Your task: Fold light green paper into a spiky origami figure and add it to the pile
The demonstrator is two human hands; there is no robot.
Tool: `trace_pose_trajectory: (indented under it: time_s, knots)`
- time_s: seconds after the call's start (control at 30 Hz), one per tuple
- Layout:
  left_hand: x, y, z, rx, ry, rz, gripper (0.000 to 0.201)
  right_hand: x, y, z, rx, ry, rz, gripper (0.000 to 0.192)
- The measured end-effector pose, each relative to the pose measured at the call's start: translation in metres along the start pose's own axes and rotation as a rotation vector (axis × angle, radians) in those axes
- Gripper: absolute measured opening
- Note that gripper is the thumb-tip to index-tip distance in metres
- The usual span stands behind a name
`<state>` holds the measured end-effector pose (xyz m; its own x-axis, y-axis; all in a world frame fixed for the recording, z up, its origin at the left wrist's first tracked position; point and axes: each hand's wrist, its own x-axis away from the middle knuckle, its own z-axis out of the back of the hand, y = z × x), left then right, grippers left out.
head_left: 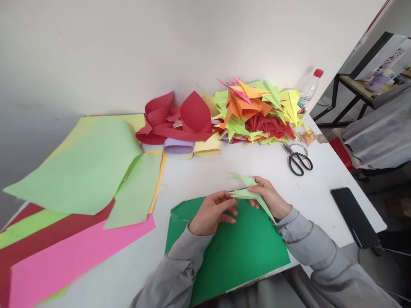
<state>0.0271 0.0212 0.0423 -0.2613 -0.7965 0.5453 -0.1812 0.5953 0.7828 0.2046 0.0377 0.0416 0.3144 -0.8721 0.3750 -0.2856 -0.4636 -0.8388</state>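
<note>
The white table carries everything, with the green mat at its near edge. Left of the mat spread large sheets in pale green, pink, dark red and yellow, overlapping one another. Beyond the mat's far edge, toward the right, rises a heap of folded shapes in orange, red, green and yellow; straight beyond it stand curled red papers. Past its far right corner, well apart, is a bottle with a red cap. Over the mat's far part are both hands: the right hand grips the folded paper between thumb and fingers, while the left hand pinches its left tip, other fingers loosely curled. A black phone lies right of the mat, scissors beyond its far right corner. The pale green folded paper sits between the hands, above the mat's far edge
</note>
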Motion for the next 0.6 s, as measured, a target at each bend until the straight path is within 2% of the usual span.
trace_pose_trajectory:
  time_s: [0.37,0.6]
  knots:
    - [-0.0025,0.0012,0.0035,0.075,-0.025,0.041,0.038,-0.0007,0.0021,0.0017,-0.030,-0.002,-0.004,0.030]
    - [-0.0025,0.0012,0.0033,0.107,-0.029,0.035,0.045,-0.0022,0.0029,0.0032,-0.048,-0.010,-0.009,0.029]
